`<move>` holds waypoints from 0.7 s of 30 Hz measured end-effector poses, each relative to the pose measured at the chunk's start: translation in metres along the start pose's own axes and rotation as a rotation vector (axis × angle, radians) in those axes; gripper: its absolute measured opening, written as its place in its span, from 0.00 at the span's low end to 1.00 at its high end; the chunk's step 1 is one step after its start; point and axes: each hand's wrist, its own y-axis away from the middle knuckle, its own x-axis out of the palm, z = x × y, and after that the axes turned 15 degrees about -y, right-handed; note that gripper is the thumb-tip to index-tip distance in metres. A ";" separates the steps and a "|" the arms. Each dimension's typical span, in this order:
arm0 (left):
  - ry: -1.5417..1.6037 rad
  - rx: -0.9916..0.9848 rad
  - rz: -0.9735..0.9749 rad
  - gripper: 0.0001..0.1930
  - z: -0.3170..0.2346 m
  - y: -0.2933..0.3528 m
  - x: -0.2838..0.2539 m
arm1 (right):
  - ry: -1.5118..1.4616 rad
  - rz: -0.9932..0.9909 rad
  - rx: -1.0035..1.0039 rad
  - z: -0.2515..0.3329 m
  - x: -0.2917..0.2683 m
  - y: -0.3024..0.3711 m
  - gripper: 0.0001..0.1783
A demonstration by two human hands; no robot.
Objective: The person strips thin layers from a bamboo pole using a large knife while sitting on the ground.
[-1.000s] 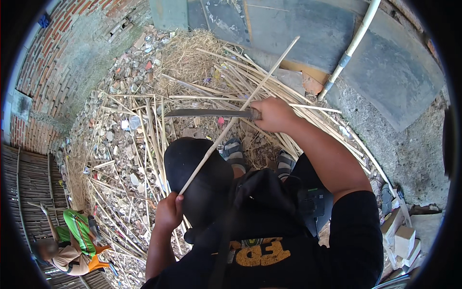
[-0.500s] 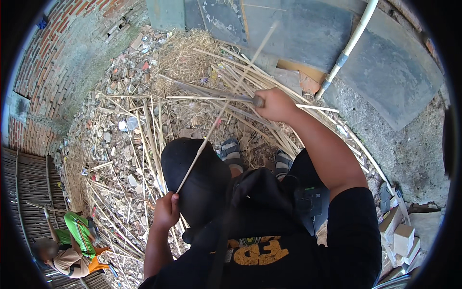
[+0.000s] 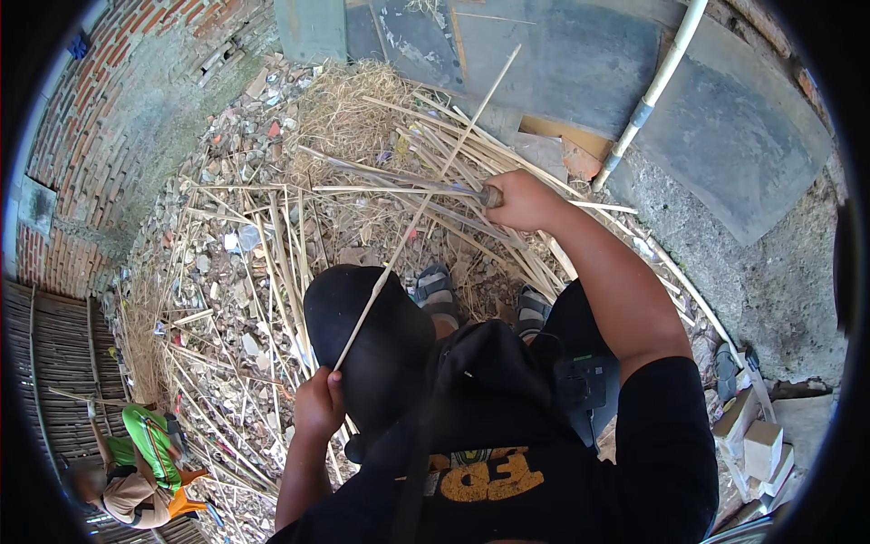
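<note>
Near the bottom left of centre, my left hand (image 3: 319, 404) is closed round the lower end of a long thin bamboo stick (image 3: 378, 288). The stick slants up and to the right, past the dark cap I wear. At upper centre my right hand (image 3: 526, 199) is wrapped round the handle of a long knife (image 3: 492, 196). Its narrow grey blade points left and crosses the stick in this view. Whether blade and stick touch, I cannot tell. My sandalled feet (image 3: 436, 288) are below the knife, among loose bamboo sticks (image 3: 288, 249).
Stony, littered ground (image 3: 204, 263) spreads to the left, with dry straw (image 3: 349, 109) beyond. A brick wall (image 3: 100, 118) closes the left side. Grey panels (image 3: 580, 63) and a leaning pole (image 3: 648, 104) stand to the right. Another person (image 3: 136, 494) sits at lower left. Pale blocks (image 3: 761, 451) lie at lower right.
My right hand has shifted slightly right and down with the knife. My left hand and the stick's lower end have moved slightly down and right. Both grips stay the same.
</note>
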 end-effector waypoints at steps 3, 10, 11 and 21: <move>-0.001 -0.018 0.005 0.20 -0.003 0.003 -0.005 | 0.115 -0.012 -0.025 0.004 0.006 0.003 0.12; -0.004 0.004 -0.024 0.20 0.002 0.004 0.004 | 0.020 0.086 -0.065 0.005 0.011 0.001 0.10; 0.003 -0.003 -0.019 0.20 0.001 0.002 0.003 | -0.026 -0.003 -0.049 -0.003 0.007 -0.001 0.11; -0.019 -0.049 -0.018 0.18 -0.006 0.005 0.001 | 0.203 0.159 -0.034 0.027 0.013 0.011 0.10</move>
